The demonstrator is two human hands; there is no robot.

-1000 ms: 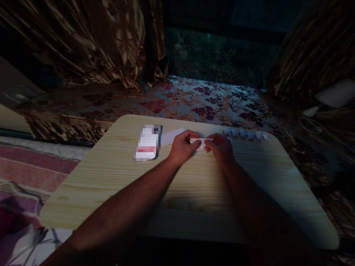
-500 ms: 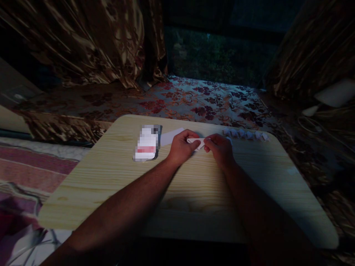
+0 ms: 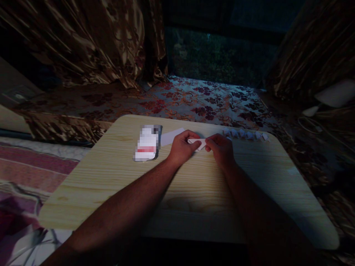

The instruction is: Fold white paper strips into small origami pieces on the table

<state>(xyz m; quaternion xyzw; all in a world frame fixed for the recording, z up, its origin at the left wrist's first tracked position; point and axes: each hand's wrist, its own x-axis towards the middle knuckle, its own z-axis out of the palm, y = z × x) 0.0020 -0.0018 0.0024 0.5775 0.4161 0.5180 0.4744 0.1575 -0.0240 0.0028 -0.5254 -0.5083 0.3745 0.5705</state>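
Observation:
A small white folded paper piece (image 3: 200, 143) is held between both hands over the far part of a light wooden table (image 3: 194, 192). My left hand (image 3: 181, 147) pinches its left end with fingers curled. My right hand (image 3: 221, 149) pinches its right end, fingers closed. A white paper strip (image 3: 171, 136) lies flat just left of my left hand. A row of several small folded white paper pieces (image 3: 246, 134) lies along the far right edge of the table.
A phone or card with a white and red face (image 3: 146, 147) lies on the table left of the strip. Beyond the table a floral cloth (image 3: 205, 99) covers a surface, with brown curtains (image 3: 83, 40) behind. A white cable and charger (image 3: 312, 123) lie at right.
The hands stay in place. The fingers have shifted slightly on the folded paper, which shows less white than a second ago.

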